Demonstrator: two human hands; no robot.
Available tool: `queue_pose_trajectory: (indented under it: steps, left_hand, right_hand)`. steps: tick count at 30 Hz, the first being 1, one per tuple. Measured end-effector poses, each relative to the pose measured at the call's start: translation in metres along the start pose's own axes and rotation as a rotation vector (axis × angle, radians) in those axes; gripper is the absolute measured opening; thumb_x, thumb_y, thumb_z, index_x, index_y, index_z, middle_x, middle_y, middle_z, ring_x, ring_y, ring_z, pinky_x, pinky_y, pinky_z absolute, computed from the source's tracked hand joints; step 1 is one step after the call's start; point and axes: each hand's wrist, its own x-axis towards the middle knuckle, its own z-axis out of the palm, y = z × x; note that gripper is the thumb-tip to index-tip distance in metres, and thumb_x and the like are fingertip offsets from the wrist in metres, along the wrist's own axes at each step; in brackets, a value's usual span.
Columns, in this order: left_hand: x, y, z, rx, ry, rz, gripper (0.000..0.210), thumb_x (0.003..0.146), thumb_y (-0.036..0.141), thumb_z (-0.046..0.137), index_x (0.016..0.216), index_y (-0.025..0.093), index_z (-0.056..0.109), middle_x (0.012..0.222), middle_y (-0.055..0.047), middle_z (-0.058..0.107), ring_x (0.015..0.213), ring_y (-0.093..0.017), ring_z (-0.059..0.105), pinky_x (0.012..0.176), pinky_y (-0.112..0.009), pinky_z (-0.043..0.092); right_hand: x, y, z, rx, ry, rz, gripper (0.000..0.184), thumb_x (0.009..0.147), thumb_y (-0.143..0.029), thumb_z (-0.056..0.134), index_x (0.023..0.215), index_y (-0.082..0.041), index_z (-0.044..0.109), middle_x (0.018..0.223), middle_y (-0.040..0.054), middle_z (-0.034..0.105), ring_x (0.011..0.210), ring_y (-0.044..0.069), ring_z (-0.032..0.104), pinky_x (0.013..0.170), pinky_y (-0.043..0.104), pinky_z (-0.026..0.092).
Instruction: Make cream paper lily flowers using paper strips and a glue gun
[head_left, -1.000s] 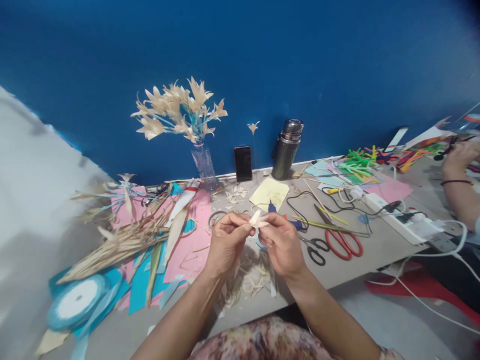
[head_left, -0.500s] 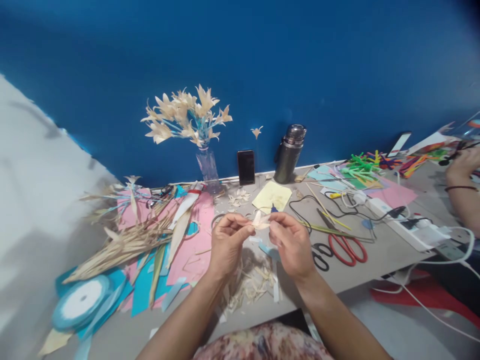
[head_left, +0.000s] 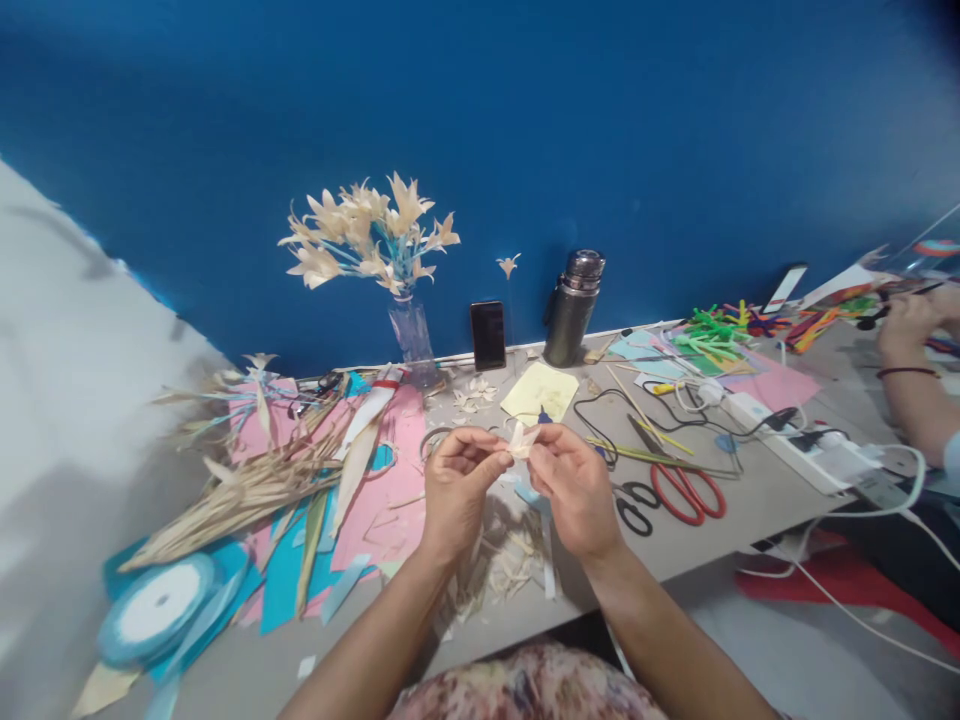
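Note:
Between my two hands is a small cream-coloured husk flower [head_left: 523, 440], its pale petals fanning upward. My left hand [head_left: 465, 490] pinches its left side between thumb and fingertips. On the other side my right hand [head_left: 574, 485] has thumb and forefinger closed on the petals. The flower is held above the table; its lower part is hidden by my fingers. Beneath my hands lies a heap of pale husk scraps [head_left: 506, 560]. Just behind them is a yellow paper square [head_left: 540, 392] with small bits on it.
Similar flowers fill a clear vase [head_left: 412, 345] by the blue wall, near a phone [head_left: 488, 335] and a flask [head_left: 574, 310]. Red-handled scissors [head_left: 688, 493], black scissors [head_left: 637, 507] and a power strip [head_left: 787, 445] lie right. Dried husks [head_left: 240, 505] and a ribbon roll [head_left: 161, 605] lie left. Another person's hand [head_left: 907, 325] is far right.
My right hand has come slightly closer to my left, and its fingers have shifted on the petals. The other person's hand has moved a little. The whole view has shifted slightly.

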Motion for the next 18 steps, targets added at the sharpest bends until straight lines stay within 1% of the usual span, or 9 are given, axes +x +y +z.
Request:
queue_pose_trajectory:
  steps: [4,9,12,14,18]
  left_hand:
    - [-0.002,0.000,-0.001,0.056,-0.025,0.035,0.025,0.067,0.018,0.090,0.082,0.018,0.071,0.079,0.000,0.073,0.072,-0.011,0.066,0.070,-0.021,0.052]
    - [-0.004,0.001,-0.002,0.101,-0.056,0.039,0.021,0.068,0.020,0.089,0.081,0.018,0.074,0.080,-0.002,0.074,0.072,-0.013,0.066,0.069,-0.023,0.053]
    - [-0.004,0.003,-0.002,0.091,-0.049,0.037,0.020,0.067,0.019,0.089,0.078,0.018,0.074,0.079,-0.001,0.073,0.070,-0.012,0.065,0.069,-0.023,0.053]
    - [-0.004,0.003,-0.002,0.067,-0.030,0.032,0.021,0.064,0.017,0.090,0.075,0.018,0.073,0.077,0.000,0.072,0.068,-0.011,0.064,0.069,-0.023,0.052]
    - [-0.001,0.002,-0.002,-0.065,-0.022,-0.042,0.026,0.058,0.019,0.092,0.071,0.018,0.069,0.067,0.002,0.068,0.061,-0.010,0.061,0.064,-0.023,0.049]
  right_hand:
    - [-0.001,0.002,-0.002,0.004,0.045,0.018,0.018,0.086,-0.037,0.077,0.089,-0.021,0.070,0.066,-0.0041,0.057,0.053,0.009,0.039,0.050,0.023,0.033]
    - [-0.003,0.000,-0.001,-0.024,0.089,0.026,0.019,0.083,-0.037,0.078,0.084,-0.020,0.069,0.061,-0.0044,0.056,0.052,0.009,0.038,0.050,0.024,0.032]
    - [-0.005,0.000,-0.001,-0.034,0.080,0.016,0.019,0.083,-0.038,0.078,0.084,-0.020,0.070,0.062,-0.0037,0.057,0.053,0.010,0.041,0.052,0.024,0.036]
    - [-0.007,0.000,-0.002,-0.031,0.050,0.007,0.018,0.084,-0.038,0.077,0.089,-0.021,0.071,0.065,-0.0029,0.059,0.055,0.011,0.044,0.055,0.025,0.039]
    - [-0.012,0.003,-0.006,-0.070,-0.004,-0.013,0.016,0.084,-0.032,0.076,0.097,-0.023,0.072,0.079,0.0005,0.066,0.068,0.015,0.056,0.066,0.028,0.046]
